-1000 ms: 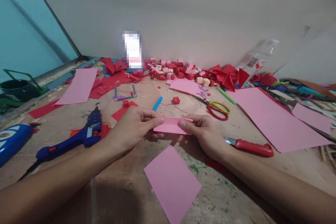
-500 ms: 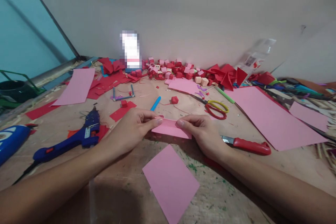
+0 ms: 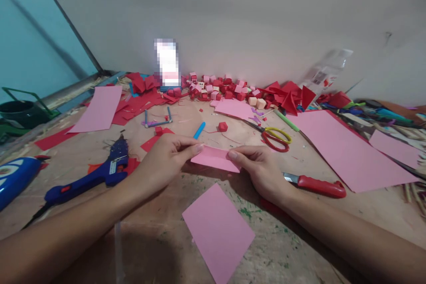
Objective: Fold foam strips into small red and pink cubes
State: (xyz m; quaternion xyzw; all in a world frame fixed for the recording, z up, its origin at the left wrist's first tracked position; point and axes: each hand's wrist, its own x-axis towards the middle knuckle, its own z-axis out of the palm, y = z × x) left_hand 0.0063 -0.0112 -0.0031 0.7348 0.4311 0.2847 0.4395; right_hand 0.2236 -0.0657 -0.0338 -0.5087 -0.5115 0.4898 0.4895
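Between my two hands is a small piece of pink paper (image 3: 215, 159), creased along its length, its upper part bent up. My left hand (image 3: 171, 153) pinches its left end between thumb and fingers. At the right end, my right hand (image 3: 258, 164) grips it the same way, thumb on top. The fingertips behind the paper are hidden. Below the hands a flat pink paper sheet (image 3: 218, 233) lies on the wooden table (image 3: 156, 226). Just beyond the held paper are a blue stick (image 3: 199, 130) and a small red paper cube (image 3: 222, 127).
A blue glue gun (image 3: 96, 179) lies left, beside a red paper piece (image 3: 153, 141). Right of my hands are a red-handled knife (image 3: 321, 186), scissors (image 3: 276, 139) and a large pink sheet (image 3: 346, 151). Along the wall stand a lit phone (image 3: 168, 62), many paper cubes (image 3: 229, 86) and a bottle (image 3: 329, 71).
Both hands still hold the pink paper, which has tilted slightly between them. My right hand has shifted a little to the right. The whole view has moved slightly.
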